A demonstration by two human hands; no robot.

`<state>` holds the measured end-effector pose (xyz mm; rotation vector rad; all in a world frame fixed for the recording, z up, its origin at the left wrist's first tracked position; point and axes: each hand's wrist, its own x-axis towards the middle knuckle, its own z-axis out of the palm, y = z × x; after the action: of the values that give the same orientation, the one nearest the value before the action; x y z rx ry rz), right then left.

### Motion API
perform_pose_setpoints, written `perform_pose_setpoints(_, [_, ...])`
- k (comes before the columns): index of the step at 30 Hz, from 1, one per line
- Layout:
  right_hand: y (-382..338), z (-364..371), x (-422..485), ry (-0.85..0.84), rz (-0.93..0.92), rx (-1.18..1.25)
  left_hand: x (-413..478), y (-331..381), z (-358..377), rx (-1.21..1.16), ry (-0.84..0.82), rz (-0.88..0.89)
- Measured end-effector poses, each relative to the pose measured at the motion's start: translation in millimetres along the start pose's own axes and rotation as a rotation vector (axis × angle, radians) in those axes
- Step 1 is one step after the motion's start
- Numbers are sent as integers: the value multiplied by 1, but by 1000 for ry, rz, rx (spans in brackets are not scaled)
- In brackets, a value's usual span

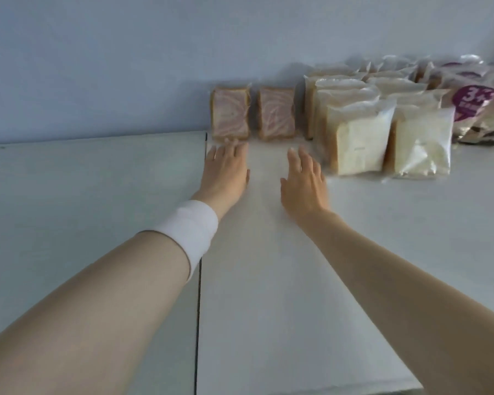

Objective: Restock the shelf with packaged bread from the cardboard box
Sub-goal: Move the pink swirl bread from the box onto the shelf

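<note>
Two packets of pink marbled bread stand upright against the back wall of the white shelf (268, 266), one on the left (230, 113) and one on the right (276, 113). My left hand (226, 169) lies flat and empty just in front of the left packet, fingertips almost at its base. My right hand (303, 181) is flat and empty too, a little short of the right packet. Rows of plain white sliced bread in clear bags (360, 143) stand to the right. The cardboard box is out of view.
Bags with purple round labels (474, 105) lie at the far right behind the white loaves. A dark seam (198, 309) splits the shelf into a left panel and a right panel. A white band wraps my left wrist.
</note>
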<state>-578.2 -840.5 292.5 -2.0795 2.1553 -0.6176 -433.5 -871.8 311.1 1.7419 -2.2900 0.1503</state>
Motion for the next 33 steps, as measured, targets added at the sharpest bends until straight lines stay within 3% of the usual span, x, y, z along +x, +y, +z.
perform_pose_setpoints(4, [31, -46, -68, -93, -1, -231, -49, 51, -26, 116, -197, 147])
perform_pose_setpoints(8, [86, -103, -135, -177, 126, -329, -87, 134, -47, 192, -220, 269])
perform_pose_setpoints(14, [215, -187, -258, -176, 375, -428, -145, 328, -59, 130, -191, 532])
perform_pose_setpoints(18, [324, -222, -370, -215, 614, -432, -210, 466, -33, 87, -257, 754])
perform_pose_setpoints(26, [487, -215, -551, -362, 1080, -327, -317, 647, 63, 123, -495, 1100])
perform_pose_setpoints(33, [584, -148, -591, -546, 1221, -205, -324, 736, 188, 158, -753, 1210])
